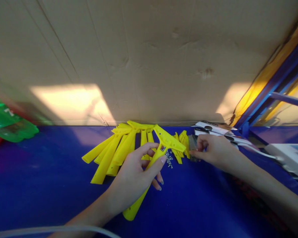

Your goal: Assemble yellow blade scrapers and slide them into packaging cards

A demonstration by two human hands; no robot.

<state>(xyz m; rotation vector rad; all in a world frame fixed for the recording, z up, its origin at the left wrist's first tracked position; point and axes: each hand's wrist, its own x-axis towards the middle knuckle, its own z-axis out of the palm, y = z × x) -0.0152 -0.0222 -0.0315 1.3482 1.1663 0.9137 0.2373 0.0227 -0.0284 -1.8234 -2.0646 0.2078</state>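
Observation:
A yellow T-shaped plastic handle point(167, 138) is in my left hand point(139, 172), fingers wrapped round its grip and the wide head tilted up. Behind it on the blue surface lies a pile of similar yellow handles point(121, 145). Small metal screws point(169, 160) are scattered just beyond the held handle's head. Smaller flat yellow pieces point(185, 142) lie to their right. My right hand point(211, 150) is at a small see-through container point(193, 142), its thumb and fingers curled close together at the container's side. Whatever those fingers pinch is hidden.
Cardboard point(149, 66) stands upright behind the blue work surface point(52, 185). A green bottle point(12, 122) lies at the left. Several printed packets point(213, 127) and a white box with a cable point(290, 158) sit at the right, near a blue metal frame point(275, 82).

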